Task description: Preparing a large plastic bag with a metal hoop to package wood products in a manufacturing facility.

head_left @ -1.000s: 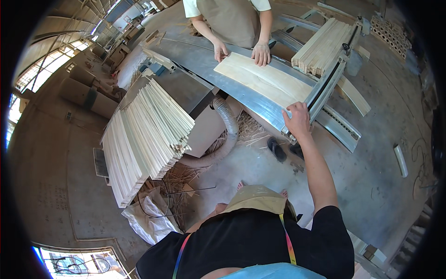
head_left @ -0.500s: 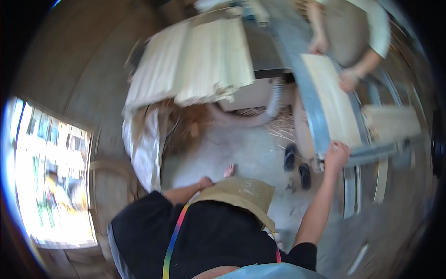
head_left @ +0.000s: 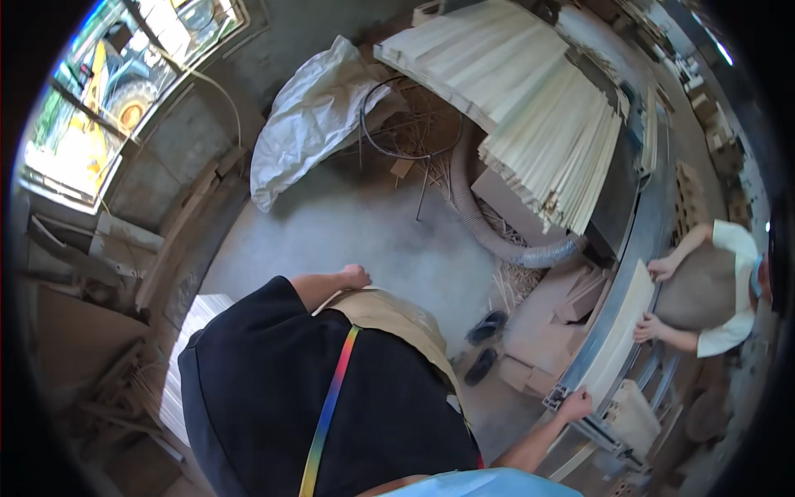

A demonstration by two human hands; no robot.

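Head view, right hand (head_left: 575,405) gripping board (head_left: 617,335) end

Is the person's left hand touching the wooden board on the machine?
No, the left hand hangs free above the floor; only the right hand touches the wooden board.

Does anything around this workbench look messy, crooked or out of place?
Thin wood offcuts lie scattered over the floor by the grey hose, a white sack lies crumpled there, and the stacked slats fan out unevenly.
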